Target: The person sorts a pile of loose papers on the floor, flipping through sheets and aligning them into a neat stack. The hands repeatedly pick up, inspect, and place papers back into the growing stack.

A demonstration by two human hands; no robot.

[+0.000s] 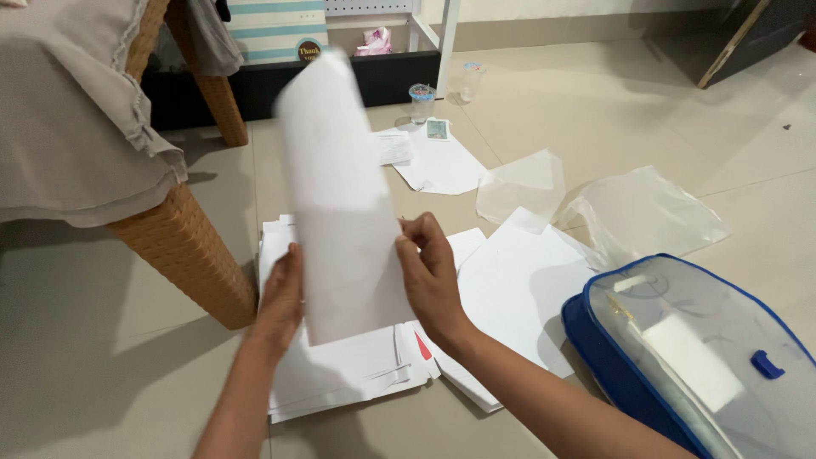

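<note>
Overhead, both hands hold a white sheet of paper [340, 195] upright above a stack of papers [340, 374] on the floor: left hand [280, 297] at its 8 o'clock edge, right hand [429, 272] pinching at 4 o'clock. At the sheet's 4 o'clock lies a blue-trimmed clear zip case [697, 357].

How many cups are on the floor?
2. One cup with something colourful inside stands by the far papers; the other cup, clear, stands just right of it, nearer the white frame. More may hide behind the held sheet.
</note>
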